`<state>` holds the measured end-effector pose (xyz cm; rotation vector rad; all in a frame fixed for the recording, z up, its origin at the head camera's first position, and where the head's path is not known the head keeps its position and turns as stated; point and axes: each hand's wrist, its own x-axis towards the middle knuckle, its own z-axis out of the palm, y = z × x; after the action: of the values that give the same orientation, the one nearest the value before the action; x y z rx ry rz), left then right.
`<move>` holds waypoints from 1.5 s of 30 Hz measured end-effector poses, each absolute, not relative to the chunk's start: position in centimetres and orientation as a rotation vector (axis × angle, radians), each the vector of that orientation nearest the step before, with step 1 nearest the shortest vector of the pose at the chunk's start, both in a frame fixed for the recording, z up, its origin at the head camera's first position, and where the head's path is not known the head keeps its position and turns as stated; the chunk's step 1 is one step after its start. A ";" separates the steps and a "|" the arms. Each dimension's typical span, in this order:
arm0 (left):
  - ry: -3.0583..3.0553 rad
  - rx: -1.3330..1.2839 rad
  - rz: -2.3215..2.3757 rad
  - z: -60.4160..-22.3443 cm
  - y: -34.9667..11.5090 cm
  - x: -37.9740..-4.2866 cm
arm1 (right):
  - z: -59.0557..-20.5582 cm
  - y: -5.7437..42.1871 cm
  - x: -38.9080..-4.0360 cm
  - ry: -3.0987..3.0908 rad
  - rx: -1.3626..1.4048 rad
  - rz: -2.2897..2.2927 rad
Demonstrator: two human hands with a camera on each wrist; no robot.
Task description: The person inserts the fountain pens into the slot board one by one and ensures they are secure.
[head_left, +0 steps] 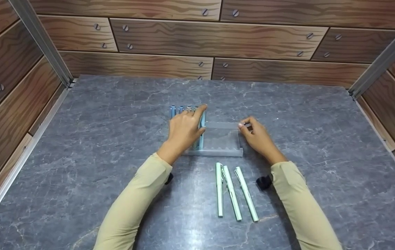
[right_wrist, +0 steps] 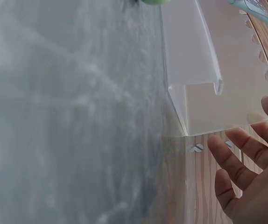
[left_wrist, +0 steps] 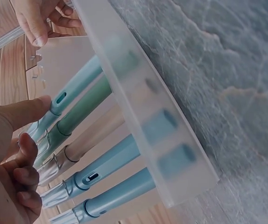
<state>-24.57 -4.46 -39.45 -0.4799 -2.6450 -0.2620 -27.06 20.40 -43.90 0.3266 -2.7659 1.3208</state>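
A clear frosted plastic pen stand (head_left: 221,139) with a notched back and a raised front lip lies on the table. Several capped pens sit side by side in its left part: blue, beige, green and, rightmost, a light-blue pen (left_wrist: 80,80). Over these pens is my left hand (head_left: 183,128), its index finger reaching to the light-blue pen's cap end and its thumb resting at that pen's side. The other left fingers bend loosely below the caps in the left wrist view. My right hand (head_left: 255,133) pinches the stand's far right corner between thumb and index finger, other fingers spread.
Three light-green pens, a left one (head_left: 219,191), a middle one (head_left: 232,194) and a right one (head_left: 247,194), lie on the grey marbled table (head_left: 79,156) in front of the stand. Wood-patterned panels (head_left: 214,38) enclose the back and sides.
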 end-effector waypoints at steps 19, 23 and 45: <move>-2.688 -0.460 -0.233 -39.1 -4.5 -24.7 | -43.9 20.5 -27.0 -2.776 0.333 1.315; -2.701 -0.462 -0.237 -39.0 -4.5 -24.7 | -43.9 20.5 -27.0 -2.758 0.334 1.333; -2.682 -0.500 -0.387 -39.1 -5.6 -23.4 | -43.9 20.4 -27.0 -2.786 0.328 1.306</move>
<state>-23.44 -5.61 -39.14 -0.5005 -2.6818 -0.3872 -27.02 20.44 -43.94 0.3280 -2.7857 1.3055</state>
